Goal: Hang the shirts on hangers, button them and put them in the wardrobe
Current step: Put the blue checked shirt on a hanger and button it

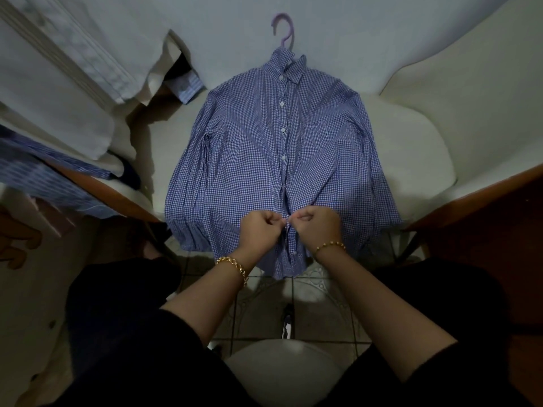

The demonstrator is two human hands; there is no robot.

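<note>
One checked shirt [249, 148], blue and white, is laid front-up on a white seat cushion [411, 142] between two wooden armrests [111, 189]. Its hem hangs past the front edge of the cushion, above a tiled floor [317, 318]. One lilac hanger [283, 27] is fitted inside the shirt. Only the hook is exposed, protruding from the collar at the far end.

Four white buttons [283, 130] are counted along the placket above the hands, and the placket is closed over that length. Whether a button is held between the fingertips cannot be told.

Two hands are positioned side by side at the lower part of the placket, backs turned upward. The left hand [260, 230] is curled, with thumb and forefinger pinched on the left edge of the placket. The right hand [318, 226] is curled in the same way and pinched on the right edge. The fingertips of the two hands are brought almost together at the centre line. Both forearms are bare from the dark sleeves forward and converge toward the shirt. Two gold chain bracelets are worn, one on the left wrist [233, 267] and one on the right wrist [330, 245].

One striped shirt [44, 174] is draped at the left, well apart from the checked shirt.
</note>
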